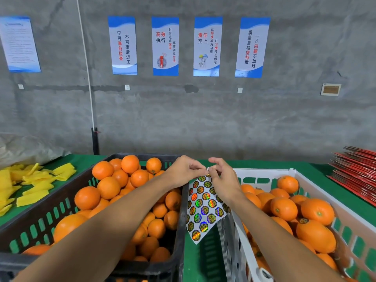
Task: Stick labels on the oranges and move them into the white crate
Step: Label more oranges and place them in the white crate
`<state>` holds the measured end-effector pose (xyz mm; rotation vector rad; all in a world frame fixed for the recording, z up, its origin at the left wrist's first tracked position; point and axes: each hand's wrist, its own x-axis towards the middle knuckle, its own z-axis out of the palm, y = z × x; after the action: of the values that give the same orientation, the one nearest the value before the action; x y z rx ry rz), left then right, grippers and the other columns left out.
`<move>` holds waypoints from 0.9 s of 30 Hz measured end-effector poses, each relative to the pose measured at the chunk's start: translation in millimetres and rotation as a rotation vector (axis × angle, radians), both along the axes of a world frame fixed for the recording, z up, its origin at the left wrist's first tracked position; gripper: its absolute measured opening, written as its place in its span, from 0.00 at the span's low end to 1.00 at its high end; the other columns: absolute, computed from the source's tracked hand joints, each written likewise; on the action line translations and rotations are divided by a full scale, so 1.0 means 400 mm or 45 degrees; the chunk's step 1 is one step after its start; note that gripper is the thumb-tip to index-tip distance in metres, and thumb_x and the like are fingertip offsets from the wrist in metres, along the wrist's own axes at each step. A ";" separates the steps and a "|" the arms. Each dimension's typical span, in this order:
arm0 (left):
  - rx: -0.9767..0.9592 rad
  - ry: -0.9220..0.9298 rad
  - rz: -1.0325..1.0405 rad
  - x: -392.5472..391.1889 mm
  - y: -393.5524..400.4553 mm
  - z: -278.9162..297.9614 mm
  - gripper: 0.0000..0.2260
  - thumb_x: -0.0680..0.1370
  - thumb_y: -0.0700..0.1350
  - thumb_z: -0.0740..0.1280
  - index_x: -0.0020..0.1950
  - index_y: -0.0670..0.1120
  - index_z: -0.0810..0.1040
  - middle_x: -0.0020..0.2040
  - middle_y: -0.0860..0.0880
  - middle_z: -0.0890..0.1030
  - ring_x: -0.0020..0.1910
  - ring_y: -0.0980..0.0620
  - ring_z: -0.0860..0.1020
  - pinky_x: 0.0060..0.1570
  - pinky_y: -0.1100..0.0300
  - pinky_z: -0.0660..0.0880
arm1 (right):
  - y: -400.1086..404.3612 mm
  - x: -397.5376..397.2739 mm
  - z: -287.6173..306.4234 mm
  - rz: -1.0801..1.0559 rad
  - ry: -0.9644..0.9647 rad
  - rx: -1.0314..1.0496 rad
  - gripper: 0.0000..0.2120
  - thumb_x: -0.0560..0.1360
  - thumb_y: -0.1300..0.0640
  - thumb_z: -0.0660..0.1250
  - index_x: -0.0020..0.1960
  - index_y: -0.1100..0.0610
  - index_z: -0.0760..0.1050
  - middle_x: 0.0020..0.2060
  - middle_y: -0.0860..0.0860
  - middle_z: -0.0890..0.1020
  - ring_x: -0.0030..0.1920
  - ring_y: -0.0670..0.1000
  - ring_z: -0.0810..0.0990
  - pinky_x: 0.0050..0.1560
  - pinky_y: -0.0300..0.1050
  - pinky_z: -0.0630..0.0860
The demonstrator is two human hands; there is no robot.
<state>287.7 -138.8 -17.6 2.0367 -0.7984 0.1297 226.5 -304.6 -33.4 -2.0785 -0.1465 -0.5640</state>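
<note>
A sheet of round holographic labels (204, 208) hangs between the two crates. My left hand (184, 169) and my right hand (223, 180) both pinch its top edge, fingertips almost meeting above the gap. A black crate (180, 237) on the left is piled with unlabelled oranges (107, 187). The white crate (262, 174) on the right holds several oranges (283, 208); one of them (315, 233) shows a dark label near its top.
Yellow foam sleeves (34, 184) lie scattered on the green table (81, 161) at the far left. A stack of flat red cartons (358, 174) sits at the right edge. A concrete wall with blue posters (165, 45) stands behind the table.
</note>
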 end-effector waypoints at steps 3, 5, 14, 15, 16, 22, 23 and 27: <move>0.094 -0.095 0.021 0.005 0.006 0.005 0.07 0.80 0.47 0.72 0.53 0.48 0.88 0.47 0.53 0.88 0.47 0.56 0.86 0.51 0.51 0.84 | 0.002 0.000 -0.002 0.016 0.016 -0.020 0.18 0.85 0.60 0.59 0.74 0.51 0.69 0.49 0.46 0.85 0.55 0.47 0.82 0.62 0.54 0.79; 0.195 -0.155 0.020 0.000 0.008 0.012 0.08 0.82 0.48 0.69 0.52 0.49 0.88 0.46 0.55 0.88 0.46 0.58 0.85 0.48 0.53 0.84 | 0.001 0.001 -0.003 0.017 0.020 -0.003 0.18 0.85 0.60 0.60 0.74 0.50 0.69 0.47 0.46 0.85 0.54 0.46 0.83 0.62 0.55 0.79; -0.037 -0.160 0.194 0.013 0.020 0.008 0.09 0.82 0.42 0.66 0.49 0.43 0.86 0.42 0.48 0.87 0.39 0.54 0.84 0.43 0.57 0.81 | -0.003 0.007 -0.007 -0.018 0.020 -0.087 0.18 0.84 0.60 0.62 0.73 0.49 0.70 0.47 0.43 0.83 0.49 0.40 0.80 0.48 0.38 0.76; -0.112 -0.157 0.292 0.021 0.030 0.008 0.09 0.82 0.42 0.67 0.48 0.44 0.87 0.40 0.48 0.86 0.36 0.54 0.84 0.42 0.58 0.80 | -0.004 0.008 -0.009 -0.019 0.030 -0.096 0.18 0.84 0.60 0.62 0.72 0.49 0.71 0.46 0.42 0.83 0.48 0.38 0.79 0.45 0.33 0.72; -0.169 -0.179 0.423 0.032 0.047 0.006 0.09 0.81 0.43 0.68 0.47 0.45 0.87 0.37 0.47 0.86 0.33 0.53 0.83 0.40 0.59 0.78 | -0.005 0.008 -0.011 -0.018 0.038 -0.104 0.17 0.84 0.60 0.62 0.72 0.49 0.71 0.45 0.40 0.82 0.47 0.36 0.78 0.43 0.30 0.69; -0.106 -0.369 0.998 0.072 0.227 -0.033 0.11 0.82 0.46 0.66 0.45 0.45 0.85 0.32 0.47 0.82 0.33 0.46 0.81 0.36 0.51 0.79 | -0.002 0.010 -0.017 0.004 0.069 -0.114 0.15 0.85 0.60 0.61 0.70 0.52 0.74 0.49 0.41 0.79 0.53 0.42 0.77 0.43 0.28 0.68; 0.052 -0.429 1.074 0.070 0.253 -0.051 0.11 0.82 0.47 0.66 0.45 0.44 0.84 0.36 0.45 0.83 0.37 0.42 0.80 0.35 0.49 0.77 | -0.002 0.011 -0.017 0.010 0.074 -0.113 0.15 0.85 0.60 0.60 0.70 0.51 0.74 0.50 0.42 0.79 0.54 0.42 0.77 0.43 0.28 0.68; 0.687 -0.588 1.173 0.065 0.288 -0.097 0.09 0.84 0.45 0.63 0.47 0.44 0.79 0.45 0.44 0.81 0.39 0.39 0.79 0.29 0.54 0.65 | -0.003 0.015 -0.020 0.026 0.079 -0.126 0.15 0.85 0.60 0.60 0.70 0.52 0.74 0.54 0.45 0.82 0.55 0.42 0.76 0.44 0.28 0.69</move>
<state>313.7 -23.5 -56.5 2.8046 -0.0724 1.0203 232.5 -305.9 -41.5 -2.1852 -0.1626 -0.4878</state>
